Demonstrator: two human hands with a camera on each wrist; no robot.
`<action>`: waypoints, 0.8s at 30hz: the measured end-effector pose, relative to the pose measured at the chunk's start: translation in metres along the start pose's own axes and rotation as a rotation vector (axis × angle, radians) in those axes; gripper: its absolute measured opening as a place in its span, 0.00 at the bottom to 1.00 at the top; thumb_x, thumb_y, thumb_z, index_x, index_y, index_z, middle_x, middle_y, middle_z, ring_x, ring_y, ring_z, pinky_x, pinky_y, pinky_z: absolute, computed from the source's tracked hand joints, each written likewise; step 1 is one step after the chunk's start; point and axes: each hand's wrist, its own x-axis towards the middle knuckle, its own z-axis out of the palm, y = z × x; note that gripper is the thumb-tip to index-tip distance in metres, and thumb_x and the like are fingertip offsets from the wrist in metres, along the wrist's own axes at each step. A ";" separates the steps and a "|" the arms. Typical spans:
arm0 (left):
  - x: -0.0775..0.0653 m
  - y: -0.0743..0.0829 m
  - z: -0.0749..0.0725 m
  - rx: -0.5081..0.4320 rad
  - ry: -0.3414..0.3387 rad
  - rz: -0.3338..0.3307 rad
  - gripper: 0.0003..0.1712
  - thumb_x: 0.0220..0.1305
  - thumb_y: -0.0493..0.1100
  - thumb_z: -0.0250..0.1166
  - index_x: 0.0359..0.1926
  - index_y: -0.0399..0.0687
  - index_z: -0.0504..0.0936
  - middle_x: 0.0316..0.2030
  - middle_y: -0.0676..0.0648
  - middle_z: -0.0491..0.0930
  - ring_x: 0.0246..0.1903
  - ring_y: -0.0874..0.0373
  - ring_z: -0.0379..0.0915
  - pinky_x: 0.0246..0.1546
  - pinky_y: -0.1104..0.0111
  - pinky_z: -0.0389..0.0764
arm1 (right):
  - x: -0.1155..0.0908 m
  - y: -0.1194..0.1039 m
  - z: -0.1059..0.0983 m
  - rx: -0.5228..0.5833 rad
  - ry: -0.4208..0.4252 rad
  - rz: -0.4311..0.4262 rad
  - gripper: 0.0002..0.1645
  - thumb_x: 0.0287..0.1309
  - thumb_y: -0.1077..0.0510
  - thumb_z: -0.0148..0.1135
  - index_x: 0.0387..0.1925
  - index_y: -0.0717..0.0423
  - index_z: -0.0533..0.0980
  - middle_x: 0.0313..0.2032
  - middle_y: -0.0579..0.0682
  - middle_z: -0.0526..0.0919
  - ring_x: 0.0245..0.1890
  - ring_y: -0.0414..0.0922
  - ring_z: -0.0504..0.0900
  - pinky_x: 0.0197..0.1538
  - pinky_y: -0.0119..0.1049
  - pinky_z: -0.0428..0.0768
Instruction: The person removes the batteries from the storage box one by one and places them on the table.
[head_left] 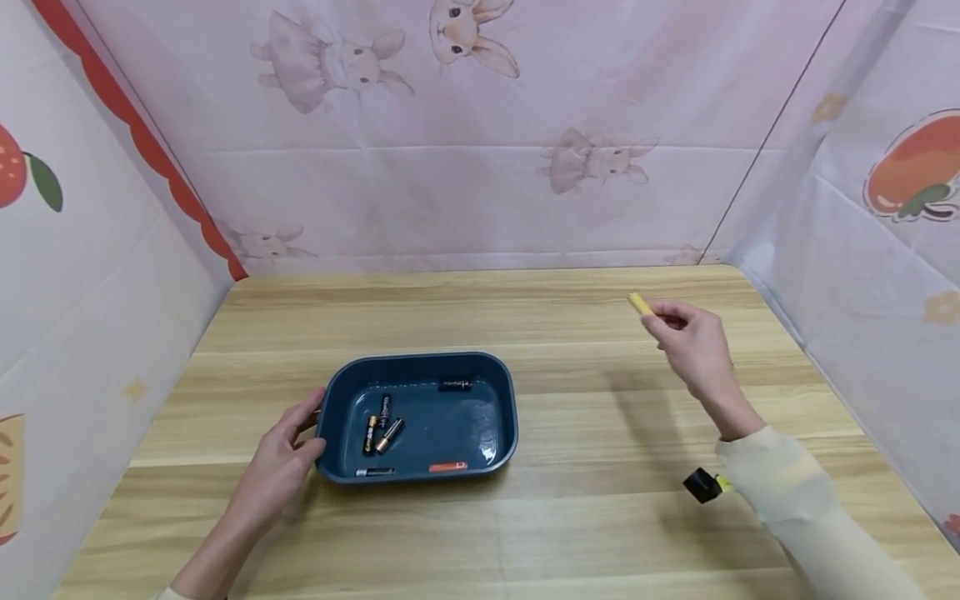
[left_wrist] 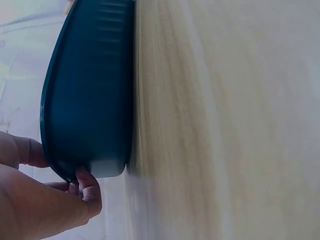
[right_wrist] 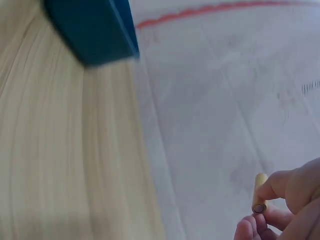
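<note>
At its left end, a dark blue rectangular plastic basin (head_left: 416, 482) is held by my left hand (head_left: 281, 458); the left wrist view shows thumb and fingers pinching the basin's rim. Inside lie several batteries, among them a black one (head_left: 454, 385) by the far wall, an orange one (head_left: 448, 467) by the near wall and a gold-and-black one (head_left: 370, 435) on the left. My right hand (head_left: 693, 346) is raised over the right part of the table, pinching a yellow battery (head_left: 640, 304) between thumb and fingers. Its flat round end faces the right wrist camera (right_wrist: 259, 208).
The basin stands on a wood-grain table (head_left: 570, 517), left of centre. Fabric curtains with rabbit and fruit prints enclose the table's back (head_left: 480, 208) and sides. A small black block with a yellow-green strap (head_left: 702, 485) shows beside the right sleeve.
</note>
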 end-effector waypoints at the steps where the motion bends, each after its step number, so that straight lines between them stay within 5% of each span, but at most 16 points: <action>1: 0.000 0.000 0.000 0.001 -0.004 -0.004 0.43 0.70 0.30 0.51 0.83 0.44 0.49 0.77 0.36 0.55 0.73 0.38 0.55 0.67 0.50 0.68 | 0.001 0.007 -0.004 -0.005 0.015 0.016 0.23 0.71 0.55 0.63 0.55 0.72 0.80 0.40 0.59 0.83 0.28 0.34 0.76 0.28 0.23 0.77; 12: 0.001 0.003 -0.003 0.012 -0.023 0.000 0.43 0.70 0.29 0.51 0.83 0.44 0.48 0.77 0.36 0.53 0.73 0.37 0.54 0.68 0.46 0.66 | 0.004 0.069 -0.025 -0.264 0.142 0.098 0.20 0.69 0.56 0.61 0.47 0.72 0.84 0.35 0.62 0.86 0.24 0.37 0.73 0.23 0.27 0.71; 19: 0.000 0.002 -0.004 -0.001 -0.032 0.002 0.43 0.70 0.29 0.51 0.83 0.43 0.48 0.78 0.35 0.53 0.73 0.36 0.54 0.52 0.84 0.70 | 0.004 0.096 -0.032 -0.290 0.107 0.191 0.21 0.70 0.56 0.59 0.47 0.72 0.84 0.34 0.62 0.87 0.24 0.41 0.76 0.24 0.29 0.73; 24: 0.001 0.003 -0.004 -0.004 -0.034 -0.007 0.43 0.70 0.29 0.51 0.83 0.43 0.48 0.78 0.35 0.53 0.73 0.36 0.54 0.47 0.89 0.66 | 0.002 0.106 -0.034 -0.276 0.101 0.226 0.19 0.68 0.56 0.59 0.44 0.70 0.85 0.31 0.61 0.87 0.22 0.40 0.76 0.21 0.30 0.73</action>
